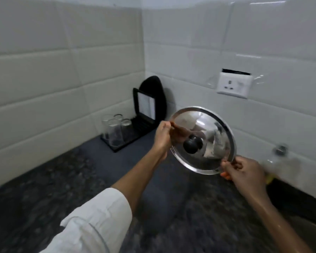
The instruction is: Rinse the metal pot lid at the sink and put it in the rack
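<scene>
The round, shiny metal lid (206,143) with a black knob (192,144) is held in the air over the dark counter, tilted with its top facing the camera. The black rack (135,130) stands in the corner.

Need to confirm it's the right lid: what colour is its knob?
Black, on the shiny metal pot lid; the knob shows clearly in the head view.

Left hand (161,136) and right hand (244,172) raised, fingers pinched closed.
</scene>
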